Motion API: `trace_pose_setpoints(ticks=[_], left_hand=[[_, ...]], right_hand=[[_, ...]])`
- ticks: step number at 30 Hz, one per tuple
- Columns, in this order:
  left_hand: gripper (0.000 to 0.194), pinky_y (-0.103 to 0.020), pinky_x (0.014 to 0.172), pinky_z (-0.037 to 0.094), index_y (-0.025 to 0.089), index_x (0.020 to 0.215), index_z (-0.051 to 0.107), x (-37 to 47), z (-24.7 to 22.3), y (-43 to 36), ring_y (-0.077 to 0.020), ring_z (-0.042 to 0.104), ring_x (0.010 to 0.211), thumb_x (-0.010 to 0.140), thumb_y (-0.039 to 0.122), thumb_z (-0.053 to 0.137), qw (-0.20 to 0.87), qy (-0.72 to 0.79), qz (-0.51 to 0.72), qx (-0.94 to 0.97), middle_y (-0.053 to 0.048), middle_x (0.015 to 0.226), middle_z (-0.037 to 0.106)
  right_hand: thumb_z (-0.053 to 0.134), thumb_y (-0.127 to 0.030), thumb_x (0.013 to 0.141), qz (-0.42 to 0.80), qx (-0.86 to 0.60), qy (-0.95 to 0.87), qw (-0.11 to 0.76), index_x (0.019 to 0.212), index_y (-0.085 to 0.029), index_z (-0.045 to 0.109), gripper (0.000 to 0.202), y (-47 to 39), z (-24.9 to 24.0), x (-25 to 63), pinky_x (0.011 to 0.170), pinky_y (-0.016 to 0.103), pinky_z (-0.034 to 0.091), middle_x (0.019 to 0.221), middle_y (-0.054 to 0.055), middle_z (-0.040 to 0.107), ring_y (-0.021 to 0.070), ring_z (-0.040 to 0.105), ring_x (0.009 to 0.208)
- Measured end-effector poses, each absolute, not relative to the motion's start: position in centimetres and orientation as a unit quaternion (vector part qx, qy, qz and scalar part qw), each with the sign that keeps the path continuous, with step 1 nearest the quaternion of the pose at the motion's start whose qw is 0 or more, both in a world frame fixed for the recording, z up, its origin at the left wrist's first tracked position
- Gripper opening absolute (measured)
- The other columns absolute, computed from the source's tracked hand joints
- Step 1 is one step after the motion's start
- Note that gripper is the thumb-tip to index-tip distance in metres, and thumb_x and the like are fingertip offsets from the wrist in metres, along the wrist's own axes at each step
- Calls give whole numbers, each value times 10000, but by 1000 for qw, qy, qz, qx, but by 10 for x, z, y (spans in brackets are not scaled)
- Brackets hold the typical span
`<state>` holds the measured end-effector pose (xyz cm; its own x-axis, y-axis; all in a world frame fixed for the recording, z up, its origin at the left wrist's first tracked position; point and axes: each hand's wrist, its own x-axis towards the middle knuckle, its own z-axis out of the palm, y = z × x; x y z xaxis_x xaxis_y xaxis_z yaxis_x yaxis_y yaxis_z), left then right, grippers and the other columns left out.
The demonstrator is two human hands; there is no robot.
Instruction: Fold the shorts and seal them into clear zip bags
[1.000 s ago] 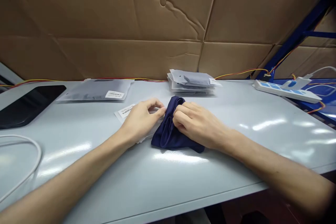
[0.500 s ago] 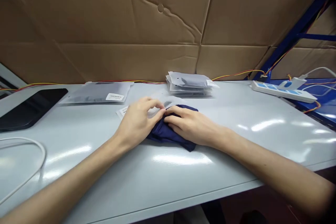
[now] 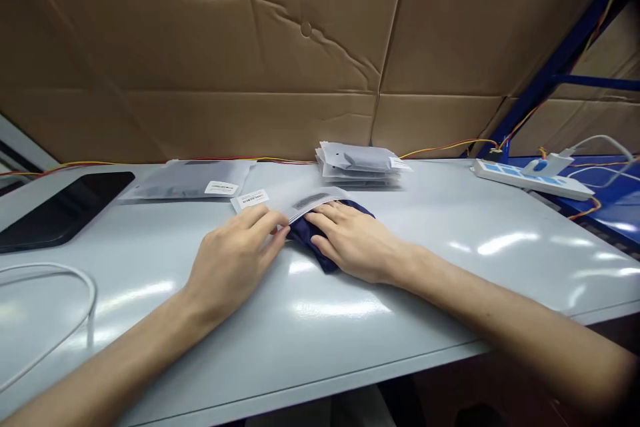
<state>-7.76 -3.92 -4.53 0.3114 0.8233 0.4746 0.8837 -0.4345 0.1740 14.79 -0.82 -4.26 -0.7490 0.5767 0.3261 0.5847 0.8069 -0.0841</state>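
A frosted plastic bag (image 3: 280, 200) with a white barcode label lies on the table, its mouth towards me. Dark navy folded cloth (image 3: 320, 257) sits partly inside that mouth and partly out of it. My left hand (image 3: 235, 253) pinches the left corner of the bag's mouth between thumb and fingers. Flat on the cloth rests my right hand (image 3: 357, 237), fingers stretched out, with the fingertips under the bag's printed edge. The right hand covers much of the cloth.
Behind stands a stack of filled frosted bags (image 3: 357, 163). Another labelled bag (image 3: 193, 180) lies left, beside a black tablet-like slab (image 3: 65, 213). A white cable (image 3: 75, 273) loops at left. A power strip (image 3: 533, 180) sits at right. Cardboard (image 3: 250, 47) lines the back.
My left hand has shifted left and towards me, holding the bag's corner. The cloth has gone further into the bag, and my right hand's fingers have straightened and reached under its edge.
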Motion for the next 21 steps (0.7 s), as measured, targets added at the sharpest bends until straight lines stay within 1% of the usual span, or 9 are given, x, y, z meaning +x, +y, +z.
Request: trace_pose_setpoints(ticks=[2,6,9,11,13,14,17,19,21], left_hand=[[289,-296,668,459,241,981,669,-78,-47,-39,-185,660,810,1022,349,404,88,-511,-258,-815,-31,954,706],[312,-274,621,443,243,985,688,-86,-50,-35,-172,643,785,1034,362,404,101,-503,-248,-821,-28,930,683],[316,-279,613,437,252,1020,679,-92,-49,-32,-185,648,822,1039,382,391,84,-528,-234,-812,-31,992,689],[330,-293,636,448,254,1067,670,-94,-47,-31,-211,659,893,1045,383,367,73,-554,-218,-800,-45,1054,694],[359,-317,650,456,253,1114,664,-95,-43,-31,-244,656,939,1047,377,333,76,-582,-191,-787,-64,1089,689],[379,-331,659,460,251,1148,658,-94,-41,-31,-259,653,956,1048,369,312,77,-593,-174,-783,-72,1106,685],[423,-374,686,479,244,1205,639,-90,-34,-35,-292,647,992,1035,355,268,70,-614,-130,-775,-88,1145,668],[428,-417,747,502,244,1211,633,-87,-31,-38,-312,642,1025,1017,431,301,57,-620,-115,-774,-97,1176,657],[478,-467,806,509,240,1185,632,-83,-30,-40,-340,631,1043,970,584,378,54,-618,-105,-777,-112,1180,652]], right_hand=[[380,-274,1073,-1,-324,-932,163,1283,-116,624,359,-4,-41,139,1063,468,470,1316,161,668,275,617,1201],[366,-310,1082,-9,-341,-928,151,1142,-116,691,384,4,-43,122,1043,457,470,1237,154,707,276,644,1133],[392,-342,1081,-36,-320,-931,174,1128,-152,702,366,4,-43,123,1014,413,477,1237,114,713,247,648,1109],[395,-339,1081,-63,-300,-931,196,1058,-174,712,359,1,-41,134,957,404,491,1169,95,734,231,656,1031],[423,-330,1067,-84,-311,-920,225,968,-168,705,340,0,-37,149,909,416,499,1076,108,738,239,646,973],[472,-336,1046,-84,-325,-910,243,963,-166,692,291,0,-36,157,916,427,499,1080,122,724,252,632,1001],[619,-353,957,-24,-358,-899,251,1030,-187,647,184,7,-36,177,965,456,498,1241,143,648,286,586,1143],[633,-335,935,39,-366,-901,228,1053,-209,620,174,13,-38,183,944,441,513,1269,128,621,275,594,1142],[615,-304,935,88,-369,-901,210,1041,-221,601,135,18,-40,185,901,407,524,1199,102,634,256,615,1096]])
